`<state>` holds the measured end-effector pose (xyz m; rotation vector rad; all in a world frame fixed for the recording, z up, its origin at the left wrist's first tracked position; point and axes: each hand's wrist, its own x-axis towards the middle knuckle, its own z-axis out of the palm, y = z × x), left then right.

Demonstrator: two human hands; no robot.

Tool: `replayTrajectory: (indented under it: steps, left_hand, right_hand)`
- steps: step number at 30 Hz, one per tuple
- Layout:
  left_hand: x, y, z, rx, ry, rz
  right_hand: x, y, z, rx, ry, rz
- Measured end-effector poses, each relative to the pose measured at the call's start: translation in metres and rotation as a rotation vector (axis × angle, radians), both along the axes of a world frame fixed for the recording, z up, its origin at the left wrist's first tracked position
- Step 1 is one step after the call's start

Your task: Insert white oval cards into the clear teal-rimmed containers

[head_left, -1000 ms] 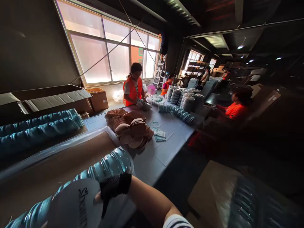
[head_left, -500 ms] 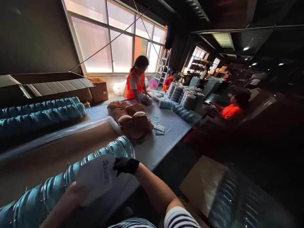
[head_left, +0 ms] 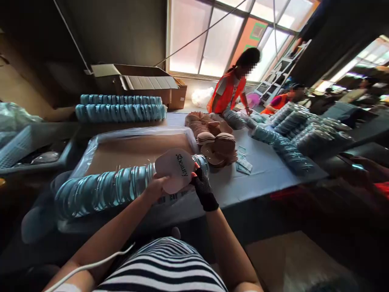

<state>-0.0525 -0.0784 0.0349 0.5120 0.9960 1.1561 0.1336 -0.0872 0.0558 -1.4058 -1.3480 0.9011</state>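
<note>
Just below the frame's centre, the bare left hand [head_left: 156,187] and gloved right hand [head_left: 202,187] close their fingers on the rim of a round printed card [head_left: 175,169], seemingly light, thin and easily creased, over the bench [head_left: 258,178]

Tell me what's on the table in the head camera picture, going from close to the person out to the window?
Round printed card held by left hand and right hand → long row of clear lids → heap of brown cards → cardboard box.
</note>
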Motion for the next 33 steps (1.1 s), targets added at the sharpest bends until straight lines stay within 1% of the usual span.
replayTrajectory:
  steps: [2,4,6,7,8,9,11,12,13,14,15,16,18,20,21,23,25,28,31,33]
  left_hand:
    - [0.000,0.005,0.002,0.010,0.020,0.028]
    - [0.004,0.006,0.002,0.000,0.017,0.038]
    - [0.008,0.003,-0.001,-0.034,0.003,0.019]
    - [0.010,0.000,-0.003,-0.057,0.001,-0.001]
    - [0.010,-0.002,-0.006,-0.081,0.004,-0.022]
    - [0.010,-0.004,-0.008,-0.099,0.007,-0.038]
    - [0.009,0.000,-0.010,-0.100,-0.009,-0.023]
    - [0.008,0.006,-0.009,-0.078,-0.031,0.008]
    - [0.009,0.014,-0.006,-0.053,-0.062,0.045]
    - [0.011,0.026,-0.003,-0.030,-0.097,0.078]
    - [0.017,0.038,0.002,-0.015,-0.126,0.097]
    - [0.026,0.052,0.006,-0.006,-0.151,0.096]
    - [0.051,0.081,0.014,0.012,-0.192,0.052]
    - [0.083,0.106,0.016,0.061,-0.218,-0.001]
    - [0.099,0.116,0.014,0.089,-0.222,-0.018]
    - [0.126,0.132,0.007,0.114,-0.194,-0.033]
    - [0.142,0.142,-0.005,0.099,-0.145,-0.039]
    - [0.147,0.146,-0.021,0.063,-0.119,-0.034]
    - [0.144,0.145,-0.029,0.075,-0.118,-0.021]
    - [0.144,0.144,-0.031,0.082,-0.113,-0.014]
  right_hand:
    - [-0.009,-0.010,-0.005,0.128,-0.198,-0.064]
    - [-0.023,-0.019,-0.008,0.210,-0.319,-0.107]
    - [-0.035,-0.023,-0.012,0.215,-0.310,-0.120]
    - [-0.038,-0.022,-0.014,0.180,-0.271,-0.144]
    - [-0.037,-0.019,-0.016,0.123,-0.222,-0.198]
    - [-0.030,-0.015,-0.017,0.057,-0.172,-0.290]
    - [-0.001,-0.010,-0.017,-0.054,-0.114,-0.551]
    - [0.019,-0.010,-0.016,-0.080,-0.120,-0.669]
    - [0.040,-0.012,-0.015,-0.084,-0.160,-0.758]
    - [0.061,-0.016,-0.014,-0.076,-0.238,-0.804]
    - [0.080,-0.021,-0.014,-0.063,-0.347,-0.796]
    - [0.095,-0.027,-0.015,-0.049,-0.470,-0.748]
    - [0.113,-0.040,-0.020,-0.032,-0.695,-0.608]
    - [0.118,-0.049,-0.029,-0.015,-0.851,-0.493]
    - [0.117,-0.052,-0.032,-0.005,-0.903,-0.451]
    - [0.115,-0.051,-0.038,-0.001,-0.980,-0.390]
    - [0.112,-0.041,-0.042,-0.036,-1.040,-0.337]
    - [0.107,-0.008,-0.045,-0.157,-1.118,-0.241]
    - [0.106,0.028,-0.045,-0.372,-1.123,-0.092]
    - [0.108,0.039,-0.044,-0.491,-1.091,-0.030]
